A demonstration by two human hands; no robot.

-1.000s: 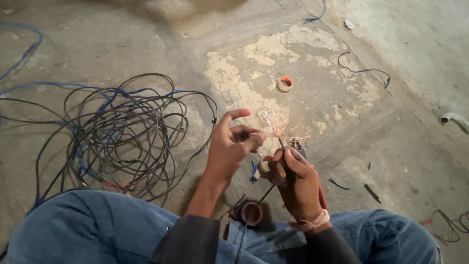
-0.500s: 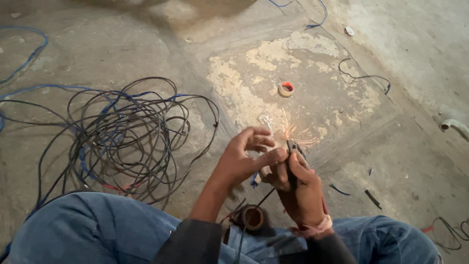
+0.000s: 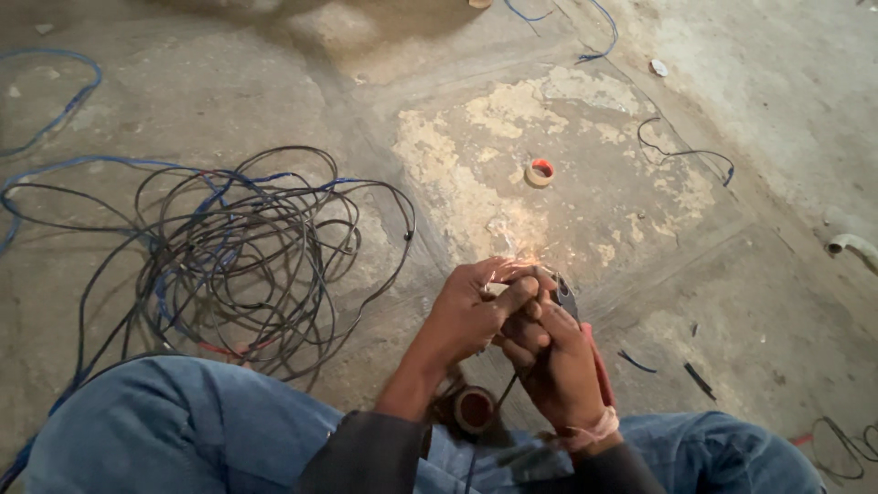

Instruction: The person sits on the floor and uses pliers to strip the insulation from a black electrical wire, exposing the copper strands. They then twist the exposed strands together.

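My left hand (image 3: 476, 306) pinches the frayed copper strands (image 3: 514, 249) of a wire end, fingers closed on them. Pressed against it, my right hand (image 3: 553, 361) grips pliers with red handles (image 3: 596, 366), their dark jaws (image 3: 565, 295) by the strands. A thin dark wire (image 3: 501, 402) runs down from the hands toward my lap. A roll of dark tape (image 3: 475, 409) lies below the hands between my knees.
A big tangle of black and blue cable (image 3: 238, 252) lies on the concrete floor at left. A small red-cored tape roll (image 3: 540, 172) sits further out. Short wire offcuts (image 3: 700, 380) lie at right, and a loose black wire (image 3: 686, 154) beyond.
My left hand has dropped and closed its fingers onto the strands, coming together with my right hand. The view has shifted slightly.
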